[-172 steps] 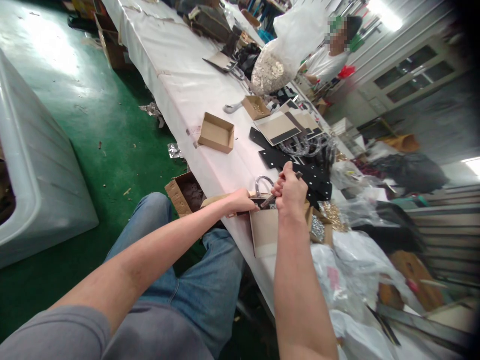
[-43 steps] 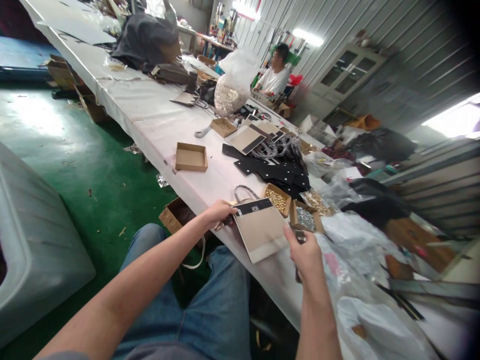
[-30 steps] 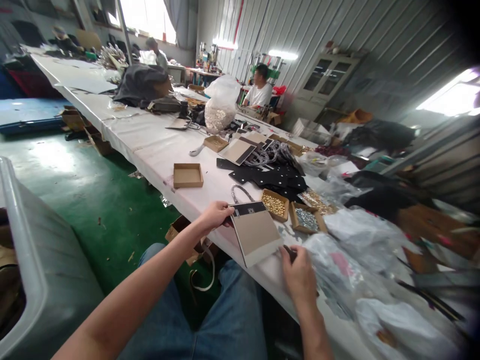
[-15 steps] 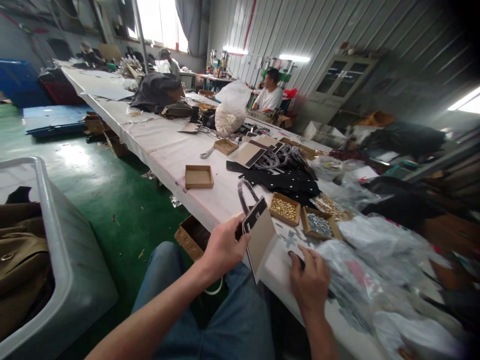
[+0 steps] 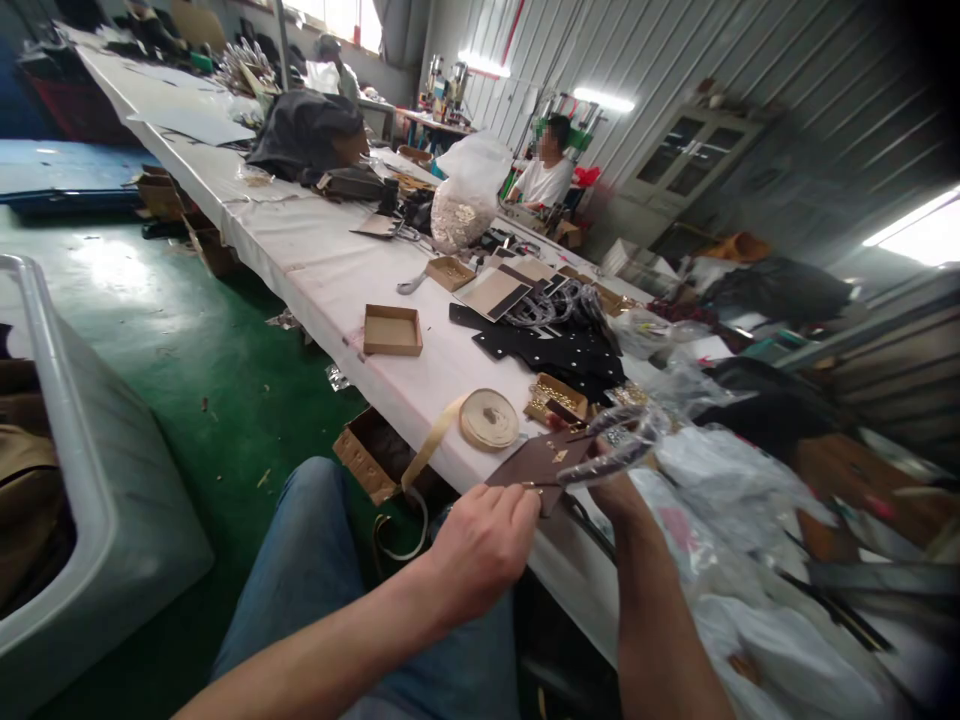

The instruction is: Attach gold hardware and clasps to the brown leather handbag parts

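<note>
My left hand point(image 5: 480, 545) is closed in a pinch on the near corner of a flat dark brown bag piece point(image 5: 540, 462) with small gold fittings. It holds the piece just above the table's front edge. My right hand point(image 5: 609, 487) grips the far side of the same piece, its fingers mostly hidden under it. A curved handle in clear wrap point(image 5: 622, 445) lies across that hand. Just behind the piece, a roll of tan strap point(image 5: 489, 418) rests on the white table point(image 5: 330, 270), its loose end hanging off the edge.
A box of gold studs point(image 5: 555, 397), black studded panels point(image 5: 555, 350) and an empty cardboard box point(image 5: 392, 330) lie further back. Plastic bags point(image 5: 720, 480) crowd the right. A person point(image 5: 547, 175) sits at the far end. A grey bin point(image 5: 90, 450) and a floor carton point(image 5: 367, 455) are at left.
The beige bag with the black top has left my left hand and the view. Both hands now hold a dark brown piece, and the tan strap roll shows on the table.
</note>
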`<state>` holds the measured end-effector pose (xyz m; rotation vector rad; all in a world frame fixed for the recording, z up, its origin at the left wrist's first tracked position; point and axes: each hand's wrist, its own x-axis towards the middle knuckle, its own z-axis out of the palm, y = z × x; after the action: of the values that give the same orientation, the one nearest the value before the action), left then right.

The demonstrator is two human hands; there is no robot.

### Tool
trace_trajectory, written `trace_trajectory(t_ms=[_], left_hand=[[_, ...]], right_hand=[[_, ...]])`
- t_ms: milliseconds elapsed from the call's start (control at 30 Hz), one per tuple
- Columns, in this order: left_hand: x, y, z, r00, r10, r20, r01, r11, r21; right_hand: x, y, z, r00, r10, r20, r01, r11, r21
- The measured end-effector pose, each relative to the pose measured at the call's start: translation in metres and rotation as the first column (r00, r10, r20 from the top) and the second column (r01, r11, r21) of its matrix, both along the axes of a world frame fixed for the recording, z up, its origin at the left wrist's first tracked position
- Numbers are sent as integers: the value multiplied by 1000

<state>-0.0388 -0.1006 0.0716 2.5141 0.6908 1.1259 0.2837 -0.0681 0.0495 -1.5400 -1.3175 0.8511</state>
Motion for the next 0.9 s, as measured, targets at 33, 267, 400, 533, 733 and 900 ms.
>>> trace_trajectory(t_ms=[33, 267, 400, 533, 733, 900], left_hand=[[0, 0, -2, 1000, -8, 1, 8, 1000, -6], [7, 3, -17, 995, -42, 86, 49, 996, -69], [10, 4, -19, 992, -45, 121, 54, 995, -78], [9, 5, -20, 991, -35, 130, 44, 997, -64], [4, 7, -19, 989, -64, 136, 71, 996, -47], [-2, 9, -16, 976, -88, 198, 92, 996, -10]], right_hand=[[-1, -1, 2, 1000, -1, 0, 1, 1000, 5], [-5, -1, 3, 997, -65, -47, 65, 998, 1], [-3, 1, -2, 992, -81, -100, 80, 997, -19], [-2, 4, 0, 992, -88, -93, 90, 996, 12], [-8, 0, 13, 985, -105, -138, 105, 994, -10], [-7, -5, 20, 990, -81, -118, 85, 996, 32]])
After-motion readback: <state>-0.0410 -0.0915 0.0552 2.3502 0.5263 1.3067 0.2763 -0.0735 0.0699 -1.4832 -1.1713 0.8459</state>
